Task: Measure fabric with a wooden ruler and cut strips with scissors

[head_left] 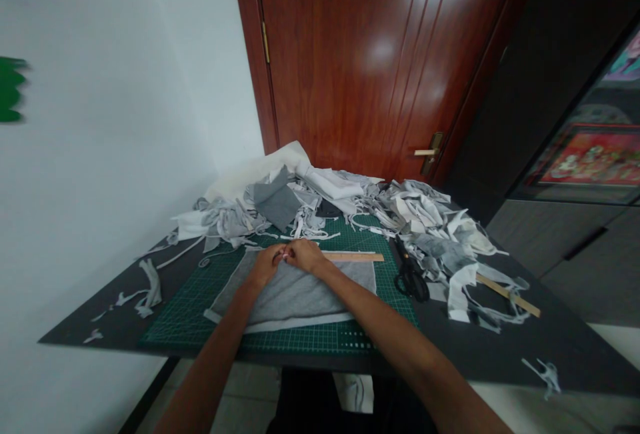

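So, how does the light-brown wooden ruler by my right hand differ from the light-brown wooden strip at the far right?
The ruler lies nearly level across the image, while the strip slants down rightward. The ruler is over the green gridded cutting mat; the strip is off it, among grey and white fabric scraps. The ruler's left end is hidden at the right hand; the strip's right end shows. Both are straight and narrow.

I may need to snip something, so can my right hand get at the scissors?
Probably yes: the scissors lie to its right, with only the flat ruler and cloth between. The right hand is busy at the cloth's far edge, though, and would likely have to leave that first.
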The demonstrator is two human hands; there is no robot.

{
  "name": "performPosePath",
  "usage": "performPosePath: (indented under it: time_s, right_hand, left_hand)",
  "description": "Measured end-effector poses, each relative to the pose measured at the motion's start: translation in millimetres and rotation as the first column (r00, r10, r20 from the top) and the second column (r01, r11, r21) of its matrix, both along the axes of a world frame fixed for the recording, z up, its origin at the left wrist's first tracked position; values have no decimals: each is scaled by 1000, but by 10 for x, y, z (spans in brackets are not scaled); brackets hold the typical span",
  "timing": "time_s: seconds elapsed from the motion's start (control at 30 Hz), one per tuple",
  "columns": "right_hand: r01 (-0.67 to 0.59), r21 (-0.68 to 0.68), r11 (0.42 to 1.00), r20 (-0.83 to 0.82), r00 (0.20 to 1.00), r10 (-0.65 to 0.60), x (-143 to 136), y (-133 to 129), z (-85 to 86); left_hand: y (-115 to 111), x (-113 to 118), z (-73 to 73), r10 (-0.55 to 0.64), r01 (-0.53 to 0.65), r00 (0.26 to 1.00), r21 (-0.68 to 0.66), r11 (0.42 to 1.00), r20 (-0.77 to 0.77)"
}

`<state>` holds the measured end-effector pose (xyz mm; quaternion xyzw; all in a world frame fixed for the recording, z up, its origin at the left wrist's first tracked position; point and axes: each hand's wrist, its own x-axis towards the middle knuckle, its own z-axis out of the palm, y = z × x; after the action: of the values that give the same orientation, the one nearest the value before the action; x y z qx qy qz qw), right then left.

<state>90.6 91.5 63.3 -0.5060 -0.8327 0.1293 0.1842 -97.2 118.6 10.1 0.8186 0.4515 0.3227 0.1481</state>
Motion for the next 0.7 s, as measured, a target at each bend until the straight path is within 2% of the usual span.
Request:
performPosePath:
  time_s: [0.13, 0.33, 0.43, 0.53, 0.7]
  right_hand:
    - [15, -3, 1000, 13, 1000, -15, 187, -10, 21]
    - [67, -4, 998, -15, 998, -67, 799, -90, 22]
    - [62, 4, 998, -59, 996, -62, 953, -129, 13]
    - [48, 12, 999, -100, 994, -47, 845, -127, -5]
    - [21, 3, 1000, -128, 992, -20, 351, -65, -59]
  left_hand:
    - [-24, 10, 34, -38, 38, 999, -9, 999, -5]
    - [-39, 27, 89, -52, 52, 999, -7, 999, 7]
    - [-32, 26, 100, -48, 48, 999, -9, 999, 16]
    - [-33, 20, 95, -39, 39, 999, -8, 999, 18]
    - [-37, 16, 63, -33, 33, 999, 2, 999, 11]
